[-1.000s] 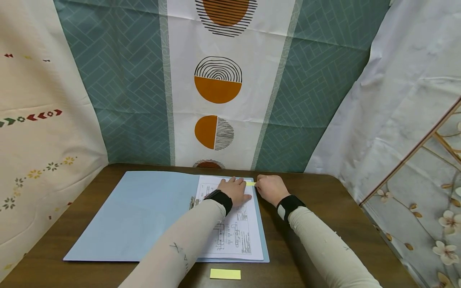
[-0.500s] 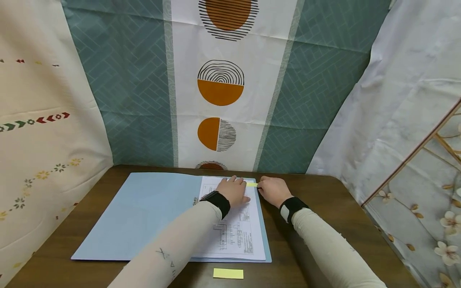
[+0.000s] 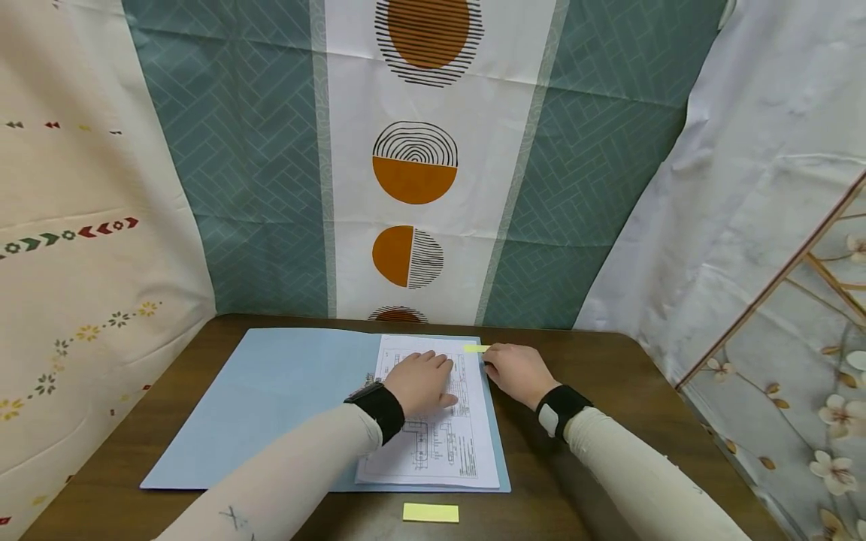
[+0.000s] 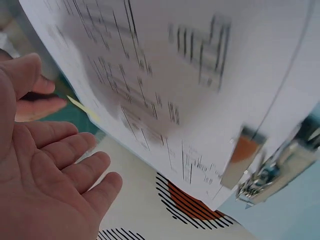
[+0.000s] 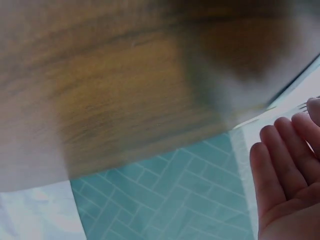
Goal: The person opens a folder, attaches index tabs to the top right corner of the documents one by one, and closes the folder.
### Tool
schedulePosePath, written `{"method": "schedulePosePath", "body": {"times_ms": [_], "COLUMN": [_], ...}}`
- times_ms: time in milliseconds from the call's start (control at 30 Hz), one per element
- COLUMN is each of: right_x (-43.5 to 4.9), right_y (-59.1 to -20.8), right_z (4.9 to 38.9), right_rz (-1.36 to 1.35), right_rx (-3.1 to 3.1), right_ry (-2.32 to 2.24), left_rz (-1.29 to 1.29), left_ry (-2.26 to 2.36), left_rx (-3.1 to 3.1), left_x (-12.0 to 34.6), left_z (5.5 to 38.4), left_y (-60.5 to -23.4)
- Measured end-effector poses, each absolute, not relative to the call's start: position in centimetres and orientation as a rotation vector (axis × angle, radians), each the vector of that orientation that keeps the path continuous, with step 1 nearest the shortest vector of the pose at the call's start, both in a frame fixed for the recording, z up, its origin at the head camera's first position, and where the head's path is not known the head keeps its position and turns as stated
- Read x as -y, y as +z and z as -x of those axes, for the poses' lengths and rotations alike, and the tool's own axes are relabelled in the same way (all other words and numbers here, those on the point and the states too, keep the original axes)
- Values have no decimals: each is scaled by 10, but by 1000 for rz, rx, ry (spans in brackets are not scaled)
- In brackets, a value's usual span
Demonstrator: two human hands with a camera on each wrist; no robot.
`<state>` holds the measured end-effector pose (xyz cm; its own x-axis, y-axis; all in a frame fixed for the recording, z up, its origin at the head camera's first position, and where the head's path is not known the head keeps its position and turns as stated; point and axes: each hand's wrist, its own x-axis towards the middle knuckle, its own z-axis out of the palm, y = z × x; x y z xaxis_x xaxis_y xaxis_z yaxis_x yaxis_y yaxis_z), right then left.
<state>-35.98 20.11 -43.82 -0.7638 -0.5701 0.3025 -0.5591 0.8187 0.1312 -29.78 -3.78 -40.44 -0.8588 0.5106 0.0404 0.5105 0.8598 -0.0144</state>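
A light blue folder [image 3: 271, 406] lies spread on the table, with printed drawing sheets [image 3: 467, 436] on its right side. My left hand [image 3: 419, 383] is over the upper part of the sheets, fingers extended; in the left wrist view its palm [image 4: 50, 175] faces the camera. A small yellow sticky note [image 3: 475, 349] sticks out past the top right edge of the page. My right hand [image 3: 521, 372] has its fingertips at the note's outer end. In the left wrist view a gap shows between that hand's thumb and finger, beside the note [image 4: 82, 108].
Another yellow sticky note [image 3: 431, 512] lies on the brown table [image 3: 595, 466] in front of the folder. A metal clip [image 4: 242, 157] sits at the sheets' inner edge. Patterned cloths [image 3: 575, 188] hang behind and at both sides.
My left hand has drawn back toward me and left, away from the sticky note, so more of the page's top shows. The right hand stays at the note, its wrist slightly lower.
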Motion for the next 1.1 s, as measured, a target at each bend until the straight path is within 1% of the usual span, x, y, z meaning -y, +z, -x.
{"method": "schedulePosePath", "body": {"times_ms": [567, 1100], "right_x": [-210, -212], "right_y": [-419, -424], "right_z": [288, 238], "right_rz": [-1001, -1073], "right_rx": [2704, 2648], "right_ry": [113, 127], "left_rz": [1020, 1187], "left_ry": [-133, -158], "left_rx": [2965, 2852], "left_x": [68, 68], "left_z": [233, 201], "left_y": [-411, -423]}}
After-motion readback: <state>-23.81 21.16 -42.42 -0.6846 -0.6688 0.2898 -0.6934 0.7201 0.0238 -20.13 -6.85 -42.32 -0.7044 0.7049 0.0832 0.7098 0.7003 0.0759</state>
